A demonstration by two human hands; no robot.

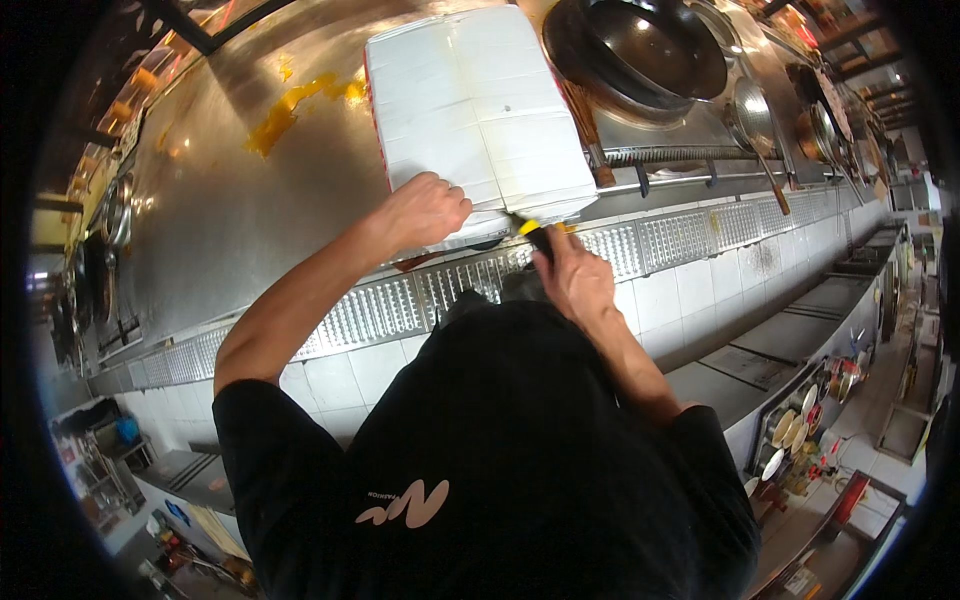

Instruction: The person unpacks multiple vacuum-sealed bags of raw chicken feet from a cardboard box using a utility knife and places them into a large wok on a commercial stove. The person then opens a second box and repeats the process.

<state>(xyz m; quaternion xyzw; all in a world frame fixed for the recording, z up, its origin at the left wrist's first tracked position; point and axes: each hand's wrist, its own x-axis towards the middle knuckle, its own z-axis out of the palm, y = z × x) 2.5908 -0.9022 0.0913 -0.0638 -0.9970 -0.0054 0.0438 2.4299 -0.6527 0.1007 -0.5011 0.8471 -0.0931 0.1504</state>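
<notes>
A white carton with a taped middle seam lies on the steel worktop. My left hand is curled like a fist against its near left edge; whether the fingers pinch anything is hidden. In my right hand is a black and yellow utility knife, gripped by its handle. The knife's tip meets the carton's near edge, where the seam ends.
Yellow-orange liquid is spilled on the steel worktop left of the carton. Stacked woks, a bamboo wok brush and a perforated skimmer stand at right. Perforated metal strips run along the near edge.
</notes>
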